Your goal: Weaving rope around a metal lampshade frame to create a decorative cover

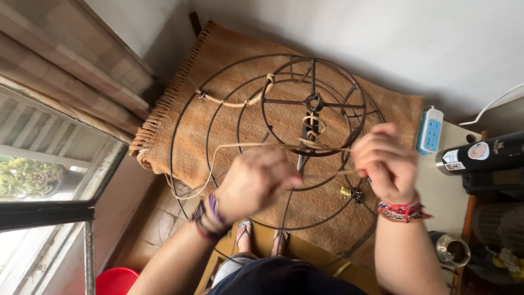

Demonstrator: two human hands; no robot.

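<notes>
Cord Work at the Wire Frame

Person stands over a round wire frame (273,136) of nested dark metal rings with spokes and a hub, propped above a brown woven rug (229,54) on the floor. Sandalled feet show below, between the arms.

Left hand (256,183), blurred, is clenched on a pale tan cord (240,145). Right hand (385,164) is pinched shut on the same cord near the frame's right side. The cord runs taut between the two grips across the lower part of the small ring, and its slack loops out left and down over the outer rings. Some cord is already wound about the central spoke near the hub; another length is tied along an upper-left spoke.

Step in hand, as I judge it: drawing a wrap tight around the spoke. The next pass would seem to call for steady tension from both hands, with the slack kept from snagging on the rings. A small binder clip (353,193) sits on a ring near the right wrist.

Room: a window (49,164) with a curtain at left, a red bucket (115,281) low down. On the right, a white power strip (430,130) and a black flask (480,154) lie on a pale desk (447,191)
</notes>
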